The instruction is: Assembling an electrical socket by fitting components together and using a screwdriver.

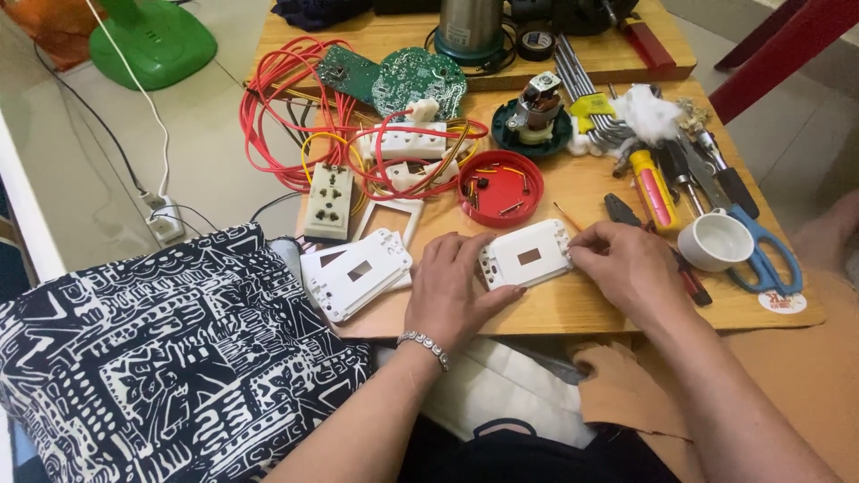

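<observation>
Hands meet on a white switch plate (pixel 526 259) at the near edge of the low wooden table (pixel 582 309). Our left hand (pixel 456 291) lies over the plate's left end, fingers curled around its edge and pinning it. Our right hand (pixel 626 268) pinches the right end with its fingertips; whether something small sits between those fingertips, we cannot tell.

To work the plate well, we judge it best to keep the left hand pressing flat so the plate does not rock, and to let the right fingertips act only at the edge, with light pressure, since thin plastic clips snap easily.

The plate lies face up and nearly flat, its small rectangular window near the middle. Its long axis runs left to right across our view, with the right end tipped slightly away from us.

Just to its left rests a second white plate (pixel 358 273), apart from it. Behind stand a red round lid (pixel 499 188) holding screws, a cream socket (pixel 328 200), and a tangle of red wire (pixel 286 107). A white cup (pixel 714 241) sits beside blue-handled scissors (pixel 769 259).
</observation>
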